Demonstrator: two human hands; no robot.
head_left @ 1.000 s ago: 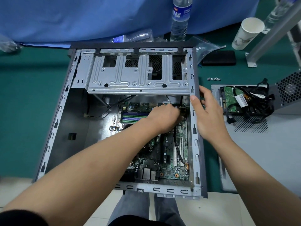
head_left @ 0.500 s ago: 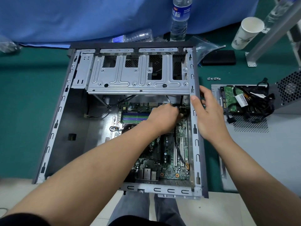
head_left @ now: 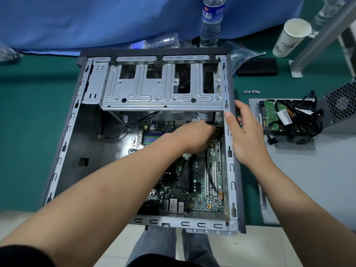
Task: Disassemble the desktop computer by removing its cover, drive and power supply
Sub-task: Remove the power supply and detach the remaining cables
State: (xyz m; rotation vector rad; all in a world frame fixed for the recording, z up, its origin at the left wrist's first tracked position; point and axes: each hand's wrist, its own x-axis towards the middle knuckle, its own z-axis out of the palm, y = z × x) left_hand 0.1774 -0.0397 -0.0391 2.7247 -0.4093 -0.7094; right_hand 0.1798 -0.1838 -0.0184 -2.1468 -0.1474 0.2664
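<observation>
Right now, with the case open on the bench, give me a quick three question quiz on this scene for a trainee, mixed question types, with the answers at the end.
1. True or false: the paper cup stands inside the computer case.
2. Multiple choice: where does the removed drive lie? A) in the drive cage B) on the grey cover panel to the right of the case C) under the upright water bottle
3. Fill in: the right hand holds the case's right side ____, while the left hand reaches down to the motherboard.

Key: 1 false; 2 B; 3 rail.
</observation>
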